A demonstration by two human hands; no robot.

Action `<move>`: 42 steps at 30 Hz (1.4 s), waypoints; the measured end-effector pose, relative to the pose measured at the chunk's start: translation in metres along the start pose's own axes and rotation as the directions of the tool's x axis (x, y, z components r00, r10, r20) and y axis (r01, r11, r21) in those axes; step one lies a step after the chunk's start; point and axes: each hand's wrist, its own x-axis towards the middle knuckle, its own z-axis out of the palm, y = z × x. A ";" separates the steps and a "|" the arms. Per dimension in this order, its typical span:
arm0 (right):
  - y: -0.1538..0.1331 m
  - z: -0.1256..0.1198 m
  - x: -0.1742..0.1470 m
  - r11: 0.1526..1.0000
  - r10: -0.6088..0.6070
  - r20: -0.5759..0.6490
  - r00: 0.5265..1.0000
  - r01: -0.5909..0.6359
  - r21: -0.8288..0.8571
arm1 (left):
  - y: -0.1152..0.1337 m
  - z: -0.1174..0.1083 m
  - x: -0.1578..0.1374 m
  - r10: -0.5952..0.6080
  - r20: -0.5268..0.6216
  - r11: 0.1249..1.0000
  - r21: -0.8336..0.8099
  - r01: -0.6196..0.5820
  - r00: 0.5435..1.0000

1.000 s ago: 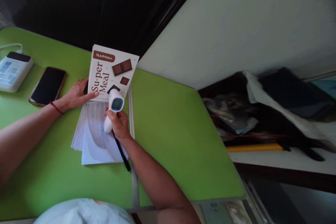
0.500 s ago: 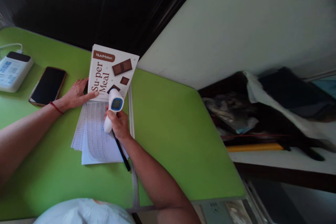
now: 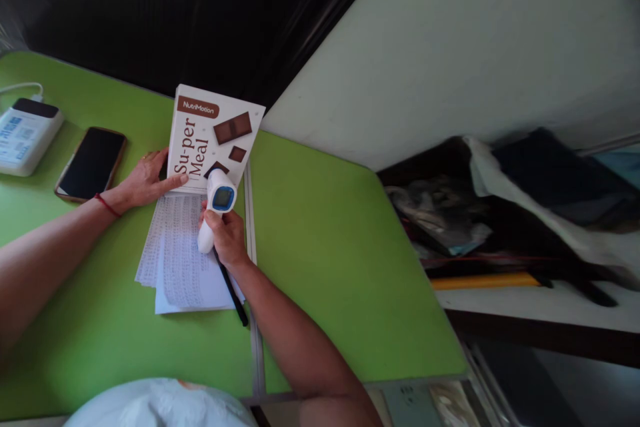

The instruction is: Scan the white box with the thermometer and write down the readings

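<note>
Toward twelve o'clock on the bench (image 3: 350, 267), a box (image 3: 193, 127) stands with the left hand (image 3: 145, 180) at its eight o'clock: thumb on the face, fingertips hidden, firmness of hold undetermined. At the box's six o'clock, the right hand (image 3: 229, 237) is wrapped around a thermometer (image 3: 213, 199), above papers (image 3: 183, 253). Step in hand, as judged: pointing the thermometer toward the box. Next move calls for steady aim, screen (image 3: 223, 198) in sight.

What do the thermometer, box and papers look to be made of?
Thermometer: probably hard plastic, smooth white, judging by its moulded curves and blue screen surround.
Box: likely printed card, given its flat faces and crisp edges; I can't tell if it's coated.
Papers: thin, apparently matt paper; the sheets fan out, one curling.
</note>
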 end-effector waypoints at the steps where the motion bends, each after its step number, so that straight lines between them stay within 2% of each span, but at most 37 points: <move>1: 0.000 0.000 0.000 1.000 0.000 0.000 1.000 0.000 0.001 | 0.000 0.001 0.000 -0.003 -0.011 1.000 -0.007 0.003 1.000; 13: -0.001 0.000 0.000 1.000 0.010 0.001 1.000 -0.010 -0.007 | 0.001 0.001 0.000 0.001 -0.041 1.000 -0.027 -0.002 0.999; 23: 0.000 -0.001 -0.001 0.999 0.004 -0.002 1.000 -0.004 -0.044 | 0.002 -0.001 0.000 -0.007 -0.018 1.000 -0.003 0.007 1.000; 32: -0.002 0.000 -0.001 1.000 0.017 -0.010 1.000 -0.017 0.022 | 0.004 -0.001 0.000 -0.007 -0.024 0.999 -0.032 0.006 1.000; 42: -0.010 -0.002 -0.004 0.994 0.080 0.036 0.996 -0.083 0.071 | 0.004 -0.001 0.000 -0.023 -0.013 0.996 -0.081 0.022 1.000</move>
